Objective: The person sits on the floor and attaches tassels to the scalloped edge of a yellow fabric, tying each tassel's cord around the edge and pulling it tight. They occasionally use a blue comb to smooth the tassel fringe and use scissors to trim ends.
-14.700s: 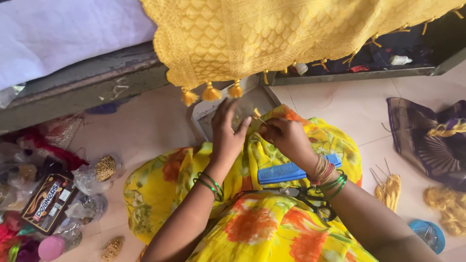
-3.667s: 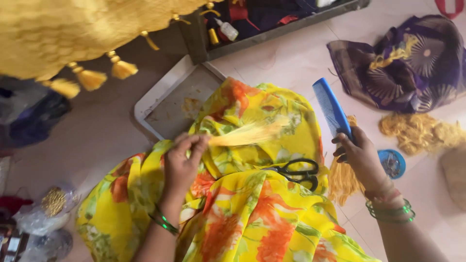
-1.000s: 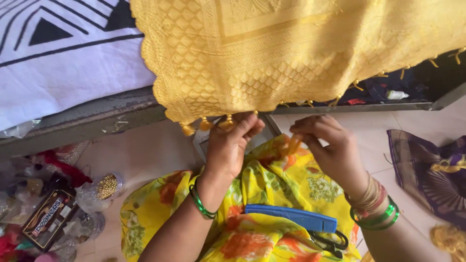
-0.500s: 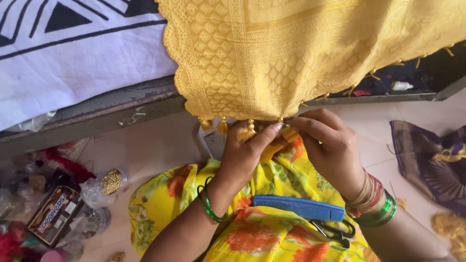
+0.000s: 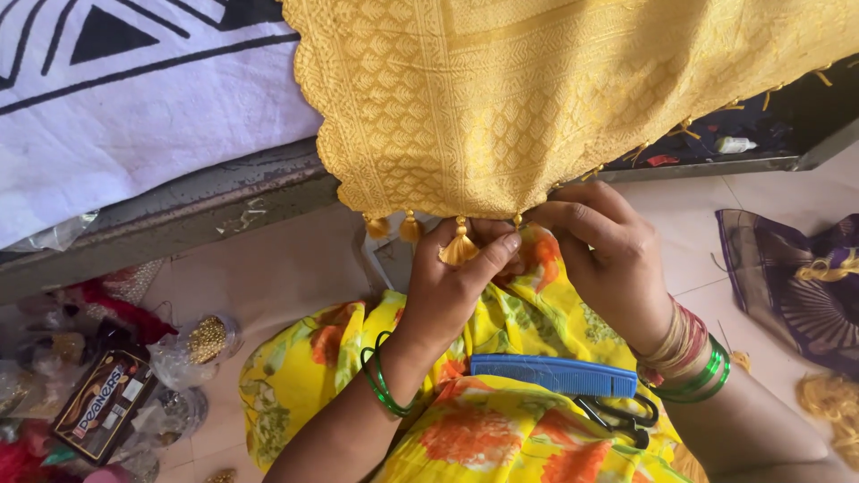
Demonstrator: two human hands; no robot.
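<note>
Tassels hang from the bumpy, wavy edge of a yellow woven cloth (image 5: 537,98). The left hand (image 5: 452,286) pinches one fluffy gold tassel (image 5: 459,249) between thumb and fingers, just under the cloth edge. The right hand (image 5: 608,255) sits beside it, fingers pressed together at the same edge. A blue plastic comb (image 5: 555,376) and black scissors (image 5: 617,416) lie on the flowery lap. A clear bag (image 5: 201,344) on the floor holds small gold beads.
</note>
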